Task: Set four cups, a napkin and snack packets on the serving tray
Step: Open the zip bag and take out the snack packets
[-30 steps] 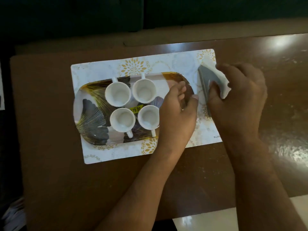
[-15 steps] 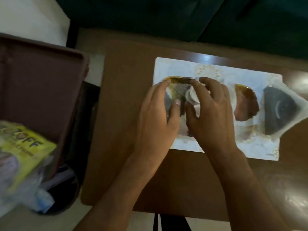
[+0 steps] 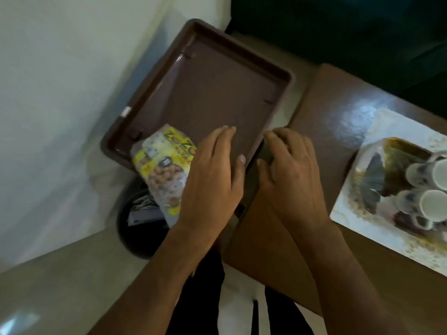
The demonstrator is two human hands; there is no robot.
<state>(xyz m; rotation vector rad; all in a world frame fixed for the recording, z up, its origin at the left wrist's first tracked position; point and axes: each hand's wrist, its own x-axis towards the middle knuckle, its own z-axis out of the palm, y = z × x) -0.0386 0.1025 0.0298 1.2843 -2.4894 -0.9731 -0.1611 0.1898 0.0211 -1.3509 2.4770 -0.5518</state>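
**Status: cups loaded, snacks pending, napkin unconfirmed**

Cups (image 3: 433, 189) sat grouped on the patterned serving tray (image 3: 396, 151), which rested on a white placemat (image 3: 348, 213) at the right end of the counter (image 3: 326, 112). That side was blurred and cut by the frame edge, so I counted three or so white rims, not a confirmed four. Napkin was out of frame; couldn't tell if it was on the tray.

A yellow snack packet (image 3: 164, 165) lay in the near corner of a brown bin (image 3: 193, 32) beside the counter, well apart from the serving tray. Only one packet was clearly readable.

Left hand (image 3: 212, 175) hovered over the bin next to the packet, fingers fairly straight and spread, holding nothing. Right hand (image 3: 290, 170) was at the bin's near rim, fingers loosely bent, nothing in it; contact with the rim wasn't clear.

My read: cup step likely done. Remaining: pick the packet(s) out of the bin and place on the tray, then verify the napkin.
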